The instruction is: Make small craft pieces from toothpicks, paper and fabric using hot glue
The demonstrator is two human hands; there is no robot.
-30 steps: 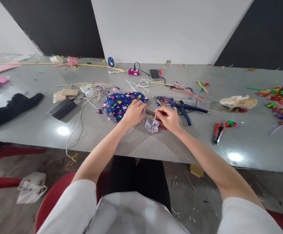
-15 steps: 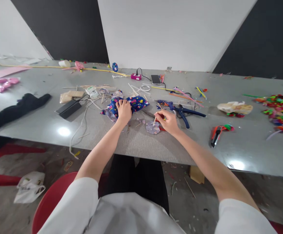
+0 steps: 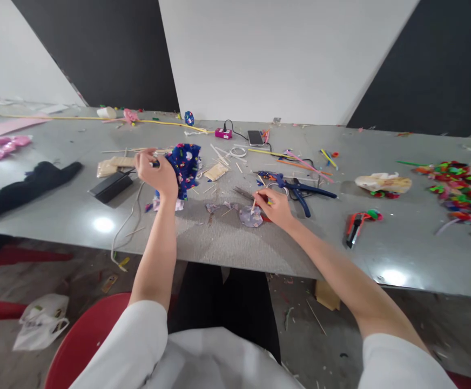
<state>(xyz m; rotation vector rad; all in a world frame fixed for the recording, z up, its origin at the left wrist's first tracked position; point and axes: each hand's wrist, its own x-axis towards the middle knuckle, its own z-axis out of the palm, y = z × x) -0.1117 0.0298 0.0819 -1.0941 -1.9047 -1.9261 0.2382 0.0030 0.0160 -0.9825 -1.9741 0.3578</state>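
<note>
Blue patterned cloth (image 3: 187,167) is at the left of my working place, raised and bunched above the desk (image 3: 203,243), just beside my left grip (image 3: 157,174). The fingers of this grip are curled inward, and I judge that they pinch an edge of the cloth, though its back hides part of the contact. My right grip (image 3: 274,205) is drawn narrow, with thumb and forefinger around a thin wooden stick (image 3: 254,205), whose lower end meets the grey patterned piece (image 3: 250,218) in front of me. To do this well, I think I should hold the stick steady and press only lightly, because the thin piece could crease or slide. Also the scissors (image 3: 243,193) lie close to my right grip, so I must mind the blades. About writing: the purple box (image 3: 222,133) bears a white label (image 3: 225,136), but it is too small for me to read
</note>
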